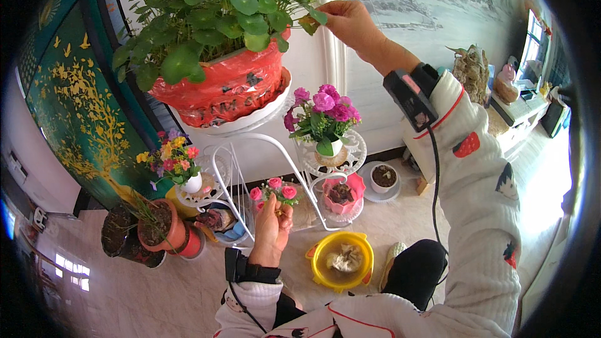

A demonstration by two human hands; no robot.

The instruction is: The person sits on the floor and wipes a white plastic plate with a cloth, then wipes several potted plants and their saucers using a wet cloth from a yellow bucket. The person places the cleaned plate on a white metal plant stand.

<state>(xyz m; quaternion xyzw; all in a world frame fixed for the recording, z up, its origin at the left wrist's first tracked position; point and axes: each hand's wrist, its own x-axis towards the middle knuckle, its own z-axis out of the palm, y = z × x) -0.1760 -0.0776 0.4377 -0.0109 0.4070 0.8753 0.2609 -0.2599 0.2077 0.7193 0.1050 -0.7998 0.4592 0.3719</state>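
Note:
My right hand reaches up to the right side of a round-leaved pennywort plant. Its thumb and fingers pinch at the plant's edge, where a green leaf and a yellow-brown withered leaf hang; which of them is gripped is partly hidden. The plant grows in a pot wrapped in red plastic, set on a white saucer. Lower down, my left hand is curled in front of pink artificial roses. A small yellowish scrap shows between its fingers.
A white metal plant stand carries pots of purple flowers and mixed flowers. On the floor are a yellow basin with water and a cloth, a pink pot, a small white pot and a terracotta pot.

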